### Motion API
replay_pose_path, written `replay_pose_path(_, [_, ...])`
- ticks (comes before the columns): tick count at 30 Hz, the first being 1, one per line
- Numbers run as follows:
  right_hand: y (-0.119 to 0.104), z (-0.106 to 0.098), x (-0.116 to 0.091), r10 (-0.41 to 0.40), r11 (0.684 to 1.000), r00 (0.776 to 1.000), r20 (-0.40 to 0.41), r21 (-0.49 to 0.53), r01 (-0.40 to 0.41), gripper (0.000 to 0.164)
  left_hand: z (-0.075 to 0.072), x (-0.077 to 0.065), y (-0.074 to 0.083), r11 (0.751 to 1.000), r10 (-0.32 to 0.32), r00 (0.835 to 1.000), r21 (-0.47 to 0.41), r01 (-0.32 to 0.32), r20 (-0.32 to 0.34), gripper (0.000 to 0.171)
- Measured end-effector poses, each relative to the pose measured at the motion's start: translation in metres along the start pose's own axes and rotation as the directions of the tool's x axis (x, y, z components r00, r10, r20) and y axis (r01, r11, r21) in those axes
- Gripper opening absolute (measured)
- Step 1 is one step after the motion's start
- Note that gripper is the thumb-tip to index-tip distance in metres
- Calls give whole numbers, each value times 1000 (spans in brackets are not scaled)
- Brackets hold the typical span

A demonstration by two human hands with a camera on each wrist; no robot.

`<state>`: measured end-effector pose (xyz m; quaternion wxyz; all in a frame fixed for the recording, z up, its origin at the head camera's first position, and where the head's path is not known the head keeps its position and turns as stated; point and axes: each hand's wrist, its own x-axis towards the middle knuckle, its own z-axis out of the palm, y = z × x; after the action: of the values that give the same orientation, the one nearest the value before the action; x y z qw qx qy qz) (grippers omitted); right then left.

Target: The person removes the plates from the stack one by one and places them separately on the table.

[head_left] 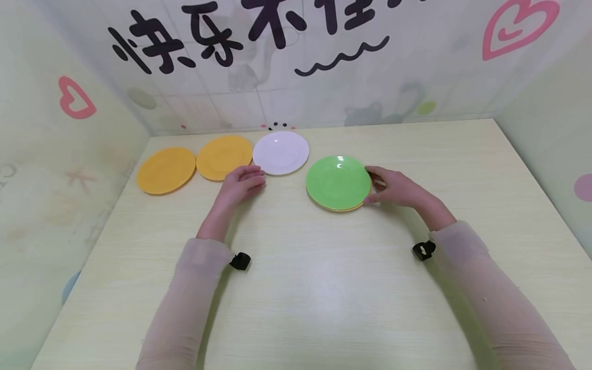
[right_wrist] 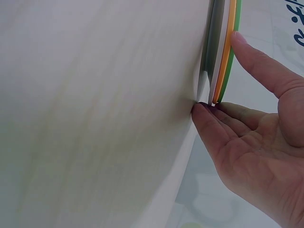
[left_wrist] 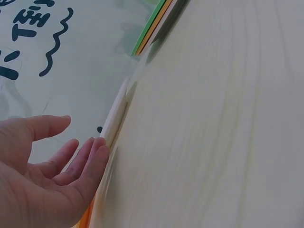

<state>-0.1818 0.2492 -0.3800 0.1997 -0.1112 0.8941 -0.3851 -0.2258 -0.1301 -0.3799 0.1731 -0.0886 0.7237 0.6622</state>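
In the head view my right hand [head_left: 395, 188] grips the right rim of a plate stack, its thumb and fingers spread along the edge. A green plate [head_left: 339, 182] lies on top; the right wrist view shows an orange plate [right_wrist: 225, 52] and a white plate edge [right_wrist: 217, 61] beneath it. My left hand [head_left: 239, 186] has its fingers extended by the near edge of a single white plate [head_left: 281, 152]; whether they touch it I cannot tell. Just behind that hand is an orange plate [head_left: 225, 157], with another orange plate [head_left: 166, 170] at its left.
The light wooden table [head_left: 296, 288] meets a printed back wall [head_left: 277, 97] behind the plates. Side walls stand at left and right. A small black device [head_left: 240, 261] sits at the left wrist, and a second black device [head_left: 424, 251] at the right.
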Motion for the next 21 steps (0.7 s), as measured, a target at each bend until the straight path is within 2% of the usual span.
replay_pose_path(13, [1,1,0,-3,1000,1000,-6,5,3,91,26,2,-3,998,-5,997,55,1,72,47])
replay_pose_path(21, [1,0,0,6,1000,1000,-9,2,-6,91,40,5,-4,997,-12,996,76,6,85,45])
